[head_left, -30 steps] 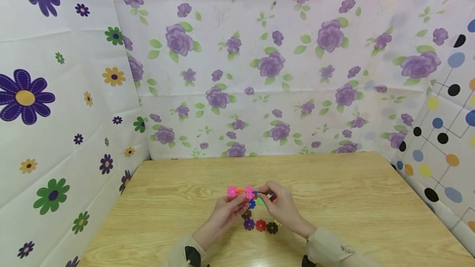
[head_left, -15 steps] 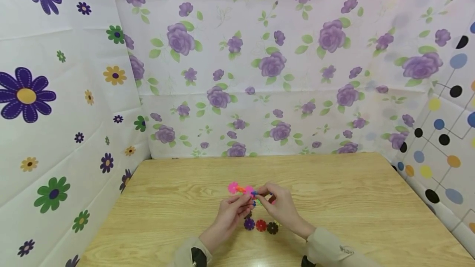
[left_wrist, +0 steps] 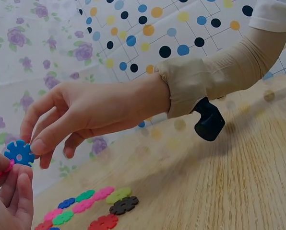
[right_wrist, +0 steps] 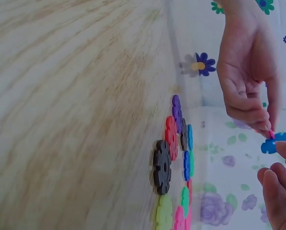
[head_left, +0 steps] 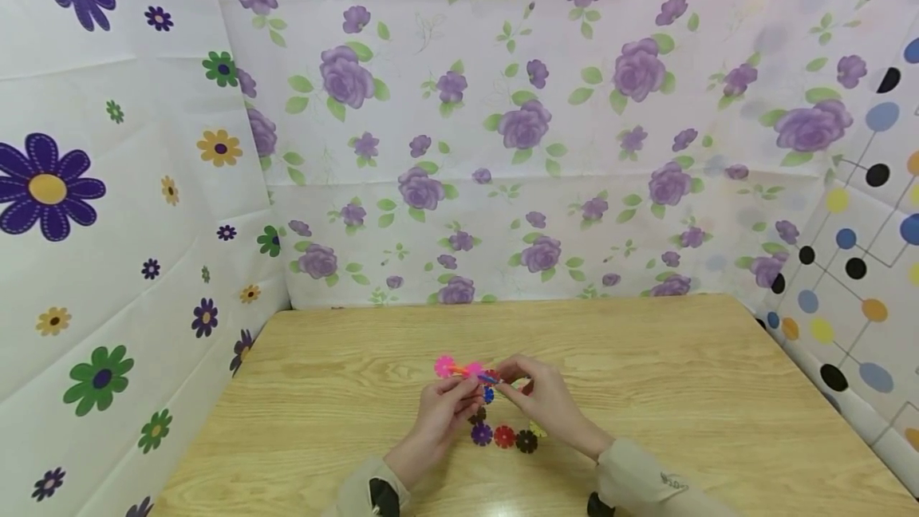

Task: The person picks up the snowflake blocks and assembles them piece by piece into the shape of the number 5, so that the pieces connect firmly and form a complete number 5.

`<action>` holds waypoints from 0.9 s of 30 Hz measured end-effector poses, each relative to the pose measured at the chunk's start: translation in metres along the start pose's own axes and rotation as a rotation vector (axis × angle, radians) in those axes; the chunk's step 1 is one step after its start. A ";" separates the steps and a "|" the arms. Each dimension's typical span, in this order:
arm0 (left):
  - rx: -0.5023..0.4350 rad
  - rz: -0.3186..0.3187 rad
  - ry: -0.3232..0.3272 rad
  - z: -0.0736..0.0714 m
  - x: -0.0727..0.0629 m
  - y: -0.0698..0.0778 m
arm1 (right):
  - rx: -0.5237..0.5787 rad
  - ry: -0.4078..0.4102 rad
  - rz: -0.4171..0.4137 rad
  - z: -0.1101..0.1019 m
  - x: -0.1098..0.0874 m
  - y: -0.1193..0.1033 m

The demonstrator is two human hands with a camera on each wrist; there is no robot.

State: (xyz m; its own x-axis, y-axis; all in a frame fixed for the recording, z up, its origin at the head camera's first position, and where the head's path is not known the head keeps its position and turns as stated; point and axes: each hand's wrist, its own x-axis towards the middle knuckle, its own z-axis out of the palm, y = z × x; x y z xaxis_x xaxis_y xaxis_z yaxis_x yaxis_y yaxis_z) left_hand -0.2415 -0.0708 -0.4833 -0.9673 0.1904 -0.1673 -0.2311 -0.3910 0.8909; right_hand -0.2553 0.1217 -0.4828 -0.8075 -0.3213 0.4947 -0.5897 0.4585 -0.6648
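In the head view my left hand [head_left: 438,415] pinches a short chain of notched plastic snowflake discs above the table. A pink disc [head_left: 444,366] forms its far left end, an edge-on orange disc [head_left: 458,370] sits in the middle, and a second pink one is partly behind my fingers. My right hand [head_left: 543,399] pinches a blue disc [left_wrist: 19,153] between thumb and index finger. In the right wrist view the blue disc's edge meets the pink disc [right_wrist: 271,134] at my left fingertips.
Several loose discs lie on the wooden table [head_left: 323,421] below my hands, among them a purple disc [head_left: 482,434], a red disc [head_left: 504,436] and a black disc [head_left: 527,441]. Green, pink and yellow ones lie beyond. Patterned cloths [head_left: 431,142] hang around the table.
The pink and orange chain has tilted and shifted slightly left. The blue disc has turned at my right fingertips, and my right hand has stayed nearly in place.
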 end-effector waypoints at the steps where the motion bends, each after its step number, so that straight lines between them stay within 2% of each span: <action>1: 0.003 0.000 0.008 -0.001 0.000 0.000 | -0.002 -0.006 0.011 0.000 0.000 0.002; 11: 0.057 -0.027 0.039 -0.014 0.000 -0.005 | 0.042 -0.065 0.066 -0.006 -0.001 0.018; 17: 0.070 -0.027 0.042 -0.017 0.000 -0.004 | -0.005 -0.147 0.137 -0.012 -0.004 0.028; 27: 0.099 -0.045 0.039 -0.020 0.000 -0.004 | -0.108 -0.247 0.164 -0.013 -0.005 0.037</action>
State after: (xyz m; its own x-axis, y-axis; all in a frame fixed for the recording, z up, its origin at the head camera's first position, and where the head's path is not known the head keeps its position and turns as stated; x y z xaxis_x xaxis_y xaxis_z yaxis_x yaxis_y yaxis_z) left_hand -0.2426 -0.0873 -0.4955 -0.9600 0.1702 -0.2222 -0.2645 -0.2918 0.9192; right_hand -0.2731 0.1511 -0.5020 -0.8784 -0.4212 0.2257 -0.4569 0.6020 -0.6549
